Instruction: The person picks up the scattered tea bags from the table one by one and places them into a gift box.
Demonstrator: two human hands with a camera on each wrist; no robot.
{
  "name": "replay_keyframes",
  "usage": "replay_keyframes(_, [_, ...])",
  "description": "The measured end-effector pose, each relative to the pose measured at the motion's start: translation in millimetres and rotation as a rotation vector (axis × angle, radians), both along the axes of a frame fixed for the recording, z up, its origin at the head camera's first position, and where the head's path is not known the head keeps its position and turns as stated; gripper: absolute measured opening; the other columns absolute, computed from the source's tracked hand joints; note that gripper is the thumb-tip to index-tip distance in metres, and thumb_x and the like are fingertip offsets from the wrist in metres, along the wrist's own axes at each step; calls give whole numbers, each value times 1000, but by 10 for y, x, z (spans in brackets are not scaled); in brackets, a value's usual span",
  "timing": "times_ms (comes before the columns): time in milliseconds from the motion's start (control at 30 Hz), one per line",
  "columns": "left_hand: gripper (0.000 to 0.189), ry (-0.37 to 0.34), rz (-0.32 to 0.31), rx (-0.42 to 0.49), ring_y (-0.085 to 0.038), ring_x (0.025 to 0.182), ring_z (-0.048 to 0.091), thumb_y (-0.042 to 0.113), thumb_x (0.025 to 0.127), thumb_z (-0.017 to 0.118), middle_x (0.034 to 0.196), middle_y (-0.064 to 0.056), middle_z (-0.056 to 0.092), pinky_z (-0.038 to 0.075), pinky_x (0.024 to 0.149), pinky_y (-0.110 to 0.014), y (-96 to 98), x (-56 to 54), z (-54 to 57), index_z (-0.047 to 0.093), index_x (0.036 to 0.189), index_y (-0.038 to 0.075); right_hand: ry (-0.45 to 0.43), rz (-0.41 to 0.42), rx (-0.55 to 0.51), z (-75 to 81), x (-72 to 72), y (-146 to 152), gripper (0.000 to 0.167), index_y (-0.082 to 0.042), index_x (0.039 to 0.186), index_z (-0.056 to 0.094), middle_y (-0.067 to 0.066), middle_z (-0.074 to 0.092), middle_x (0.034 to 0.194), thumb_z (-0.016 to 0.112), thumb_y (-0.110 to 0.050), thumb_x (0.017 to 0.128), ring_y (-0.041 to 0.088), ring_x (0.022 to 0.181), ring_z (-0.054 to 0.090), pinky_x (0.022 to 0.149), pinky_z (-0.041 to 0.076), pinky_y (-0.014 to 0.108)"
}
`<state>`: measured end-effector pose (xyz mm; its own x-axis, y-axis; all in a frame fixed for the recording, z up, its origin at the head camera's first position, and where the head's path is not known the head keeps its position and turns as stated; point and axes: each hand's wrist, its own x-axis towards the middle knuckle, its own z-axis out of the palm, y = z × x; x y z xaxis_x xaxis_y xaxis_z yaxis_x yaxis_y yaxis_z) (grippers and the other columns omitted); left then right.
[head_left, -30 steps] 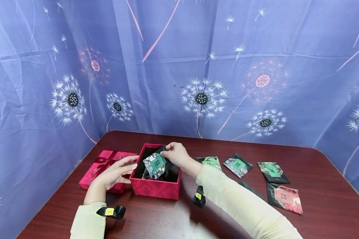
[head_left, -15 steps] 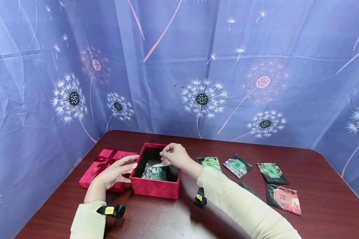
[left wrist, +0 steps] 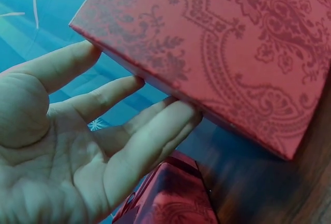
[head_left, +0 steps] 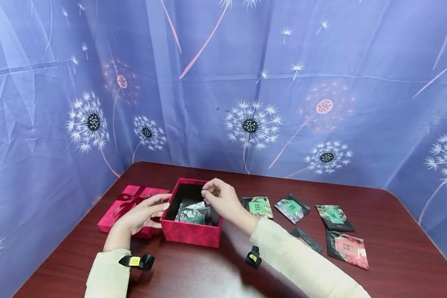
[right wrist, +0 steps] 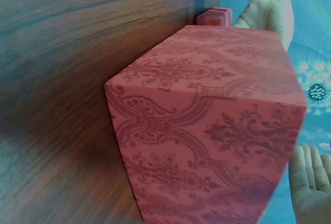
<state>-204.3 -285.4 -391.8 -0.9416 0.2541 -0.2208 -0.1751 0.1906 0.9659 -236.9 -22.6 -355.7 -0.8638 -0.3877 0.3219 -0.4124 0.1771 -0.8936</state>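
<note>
A red patterned box (head_left: 190, 236) stands uncovered at the left of the table, with several printed sachets (head_left: 194, 216) lying in it. My left hand (head_left: 143, 214) rests its outstretched fingertips on the box's left side, which the left wrist view shows close up on the red wall (left wrist: 222, 53). Over the box's right rim hovers my right hand (head_left: 225, 200), its fingers loosely bent and holding nothing. In the right wrist view, this hand (right wrist: 312, 185) appears at the lower right, beyond the box's outer walls (right wrist: 207, 146).
The red lid (head_left: 113, 217) with its ribbon bow lies left of the box. To the right are more sachets: a light green one (head_left: 258, 207), two others with green labels (head_left: 292, 208) (head_left: 334, 217), a dark one (head_left: 307, 241) and a red one (head_left: 347, 249). A dandelion-print curtain (head_left: 193, 124) hangs behind.
A second ago my right hand pinched a green-labelled sachet above the box. It has let go, and the sachet lies inside. My left hand stays at the box.
</note>
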Motion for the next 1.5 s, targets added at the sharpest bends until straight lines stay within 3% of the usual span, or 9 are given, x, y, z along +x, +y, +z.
replay_keyframes(167, [66,2,1,17,-32,118,56,29,97,53,142,-28,41,53,88,-50,-6,28,-17,22,150,4,33,21,15,34,49,130,11,4,96,61,19,68,81,64,-3,87,24,68,64,60,50,18])
replay_keyframes(400, [66,-10,10,45,-26,113,60,27,97,53,140,-25,45,52,88,-50,-27,56,-47,21,151,6,58,8,26,68,91,407,8,5,92,61,23,66,79,63,0,86,17,64,62,59,51,19])
replay_keyframes(667, [67,-15,11,51,-25,117,57,27,97,54,141,-23,44,51,90,-49,-31,57,-56,20,151,8,65,-23,103,112,126,781,8,3,91,62,17,66,75,64,-3,86,8,62,59,59,50,19])
replay_keyframes(867, [67,-32,27,43,-21,113,60,28,96,54,139,-19,47,52,90,-49,-38,66,-37,21,151,9,124,-69,215,126,183,1026,7,-2,90,63,10,69,80,65,-5,85,9,66,60,61,49,21])
replay_keyframes(967, [67,-26,7,46,-24,115,59,28,97,53,140,-21,47,51,90,-49,-27,61,-7,20,151,7,122,-75,281,101,218,1156,9,-2,92,63,8,69,83,65,-7,85,11,71,61,63,49,22])
replay_keyframes(1133, [67,-35,-1,46,-27,117,58,28,97,52,141,-23,45,51,91,-50,1,43,16,19,151,7,91,-81,389,-14,266,1382,12,-1,94,61,7,69,85,65,-9,85,14,77,62,66,50,24])
replay_keyframes(1500, [68,-33,-6,43,-26,117,57,29,97,52,145,-26,37,50,92,-50,7,41,19,19,151,7,-49,-142,653,-140,401,1757,33,2,103,58,17,64,99,74,-15,80,31,91,61,77,50,45])
